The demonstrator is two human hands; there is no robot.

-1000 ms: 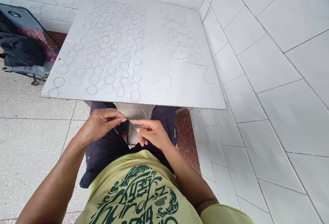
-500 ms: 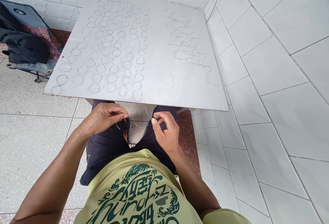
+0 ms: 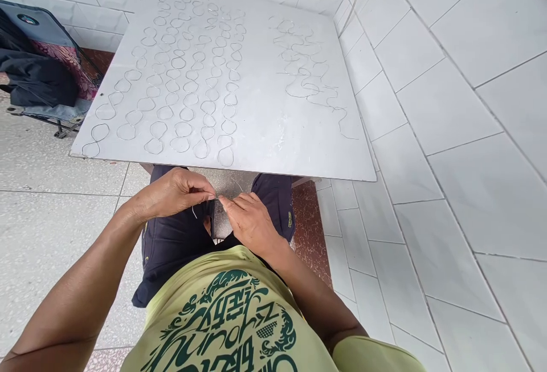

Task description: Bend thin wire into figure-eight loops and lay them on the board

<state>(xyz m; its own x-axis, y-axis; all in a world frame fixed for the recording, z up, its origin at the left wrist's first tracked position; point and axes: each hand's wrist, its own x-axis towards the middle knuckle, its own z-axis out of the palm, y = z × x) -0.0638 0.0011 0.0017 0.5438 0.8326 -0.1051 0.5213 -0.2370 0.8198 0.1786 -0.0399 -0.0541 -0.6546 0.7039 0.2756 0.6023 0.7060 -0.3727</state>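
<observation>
Between my two hands, just past the near edge of the board, is a thin wire [image 3: 194,212]. My left hand [image 3: 183,192] pinches it between thumb and forefinger, and a short end curls below those fingers. My right hand [image 3: 250,221] has its fingertips pressed together on the same wire, right beside the left fingertips. A faint strand rises behind the right fingers. On the white board [image 3: 260,133] lie rows of wires bent into figure-eight loops [image 3: 158,137]. Farther right on it are loose, wavy wires [image 3: 307,84].
A folding chair [image 3: 47,24] with dark cloth [image 3: 40,78] stands at the left. White tiled wall [image 3: 448,133] borders the board on the right and behind. My legs [image 3: 175,246] are partly under the board.
My right hand has moved left to meet my left hand, and its parted fingers have closed on the wire. The left hand stays nearly in place.
</observation>
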